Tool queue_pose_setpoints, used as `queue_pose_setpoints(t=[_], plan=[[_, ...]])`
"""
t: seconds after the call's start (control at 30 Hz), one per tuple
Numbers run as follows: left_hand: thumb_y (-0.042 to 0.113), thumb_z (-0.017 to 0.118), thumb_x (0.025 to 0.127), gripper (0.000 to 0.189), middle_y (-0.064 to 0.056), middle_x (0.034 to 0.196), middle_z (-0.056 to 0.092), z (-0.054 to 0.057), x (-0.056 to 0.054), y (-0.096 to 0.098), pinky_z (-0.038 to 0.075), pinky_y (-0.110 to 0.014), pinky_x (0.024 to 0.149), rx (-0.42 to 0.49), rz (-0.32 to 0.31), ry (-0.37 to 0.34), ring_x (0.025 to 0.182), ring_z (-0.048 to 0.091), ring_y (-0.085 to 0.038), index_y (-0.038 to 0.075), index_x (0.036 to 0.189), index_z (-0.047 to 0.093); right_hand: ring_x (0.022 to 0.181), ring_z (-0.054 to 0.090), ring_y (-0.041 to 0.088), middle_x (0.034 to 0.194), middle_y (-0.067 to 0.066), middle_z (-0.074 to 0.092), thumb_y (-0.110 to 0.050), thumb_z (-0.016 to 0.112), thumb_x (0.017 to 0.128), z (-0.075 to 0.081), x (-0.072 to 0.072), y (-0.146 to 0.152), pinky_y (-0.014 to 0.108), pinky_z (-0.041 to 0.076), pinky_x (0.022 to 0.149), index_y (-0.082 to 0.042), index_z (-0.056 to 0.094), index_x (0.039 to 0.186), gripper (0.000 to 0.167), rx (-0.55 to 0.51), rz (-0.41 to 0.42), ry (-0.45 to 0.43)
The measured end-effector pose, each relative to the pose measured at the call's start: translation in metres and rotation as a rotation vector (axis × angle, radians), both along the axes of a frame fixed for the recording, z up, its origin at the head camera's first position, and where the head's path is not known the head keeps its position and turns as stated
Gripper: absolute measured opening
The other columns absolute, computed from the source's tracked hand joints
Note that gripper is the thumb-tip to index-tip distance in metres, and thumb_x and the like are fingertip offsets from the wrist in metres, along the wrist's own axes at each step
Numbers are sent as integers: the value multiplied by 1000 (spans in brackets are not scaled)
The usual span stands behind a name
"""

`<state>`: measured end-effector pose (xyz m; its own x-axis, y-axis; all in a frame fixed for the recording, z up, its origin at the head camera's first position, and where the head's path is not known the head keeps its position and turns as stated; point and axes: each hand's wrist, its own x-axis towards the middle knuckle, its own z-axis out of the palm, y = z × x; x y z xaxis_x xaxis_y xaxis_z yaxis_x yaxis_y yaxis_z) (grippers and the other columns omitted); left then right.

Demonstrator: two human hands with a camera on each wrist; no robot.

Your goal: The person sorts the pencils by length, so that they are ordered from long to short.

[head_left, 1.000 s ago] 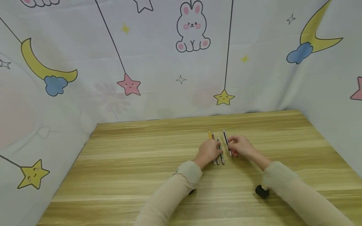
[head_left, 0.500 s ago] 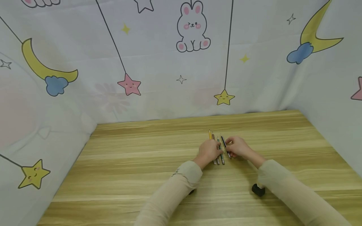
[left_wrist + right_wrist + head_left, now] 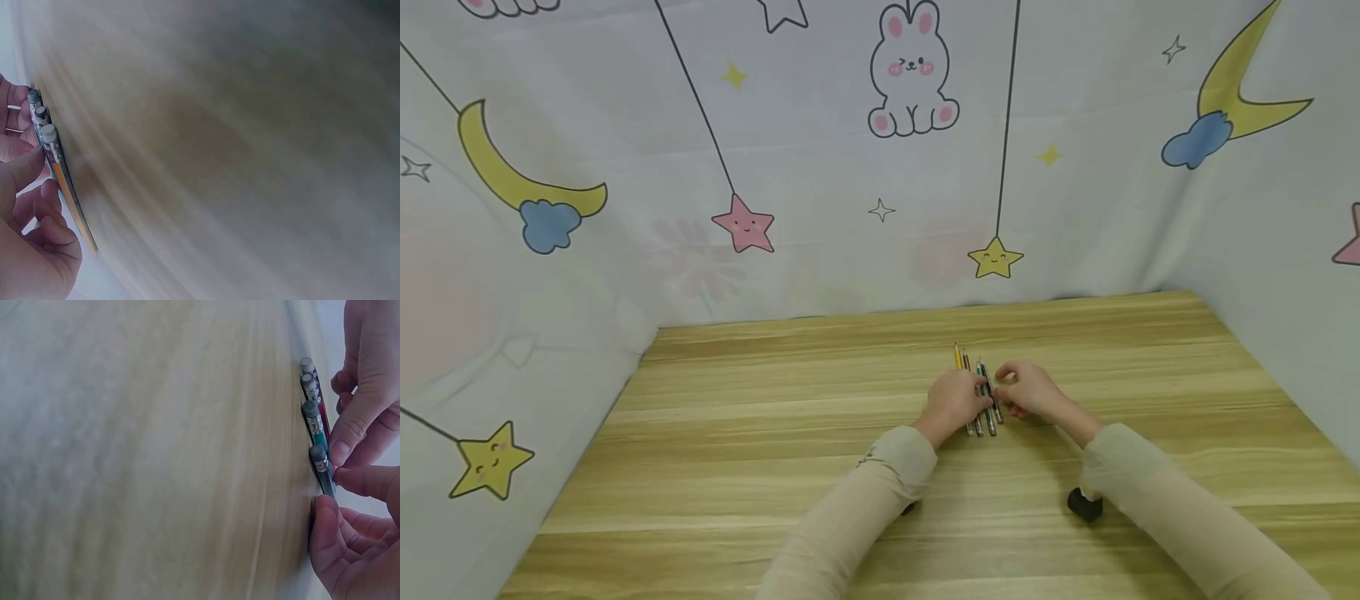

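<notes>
Several pencils lie side by side on the wooden table. At the left end is a yellow pencil, with a reddish-brown pencil beside it. Farther right lie a green pencil and a dark pencil; their eraser ends point toward the person. My left hand reaches across the row and holds the pencils between thumb and curled fingers, covering their middles. On the other side, my right hand has its thumb tip at the dark pencil, while its index finger stands a little apart from it in the head view.
The wooden table meets a white printed cloth at its back and sides. A small black object shows under the right sleeve cuff; another is partly hidden under the left forearm.
The dark pencil has moved left, from apart in my right fingers to alongside the green pencil. My right index finger has come off it. The left hand has stayed in place.
</notes>
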<state>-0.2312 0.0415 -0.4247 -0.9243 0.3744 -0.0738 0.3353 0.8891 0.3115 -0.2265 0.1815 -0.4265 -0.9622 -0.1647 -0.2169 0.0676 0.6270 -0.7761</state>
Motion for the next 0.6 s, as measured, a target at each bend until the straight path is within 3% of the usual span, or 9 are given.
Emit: queue_pose_setpoints(t=[0.2,0.6], plan=[[37,61,81,23,9,61,56,1,0,0,34,-21,44,2,-4,-2,55,46,-6,23,99,66,42,48,10,55,5,56,-6,57,81,2,1,-2,24,43,41,10,49,109,33,21,-3,0],[38,63,79,35,11,71,63,1,1,0,35,-19,43,1,10,-4,57,48,-4,25,111,62,40,51,11,54,5,56,-8,60,80,-1,6,0,24,43,39,8,48,110,36,12,-16,-50]])
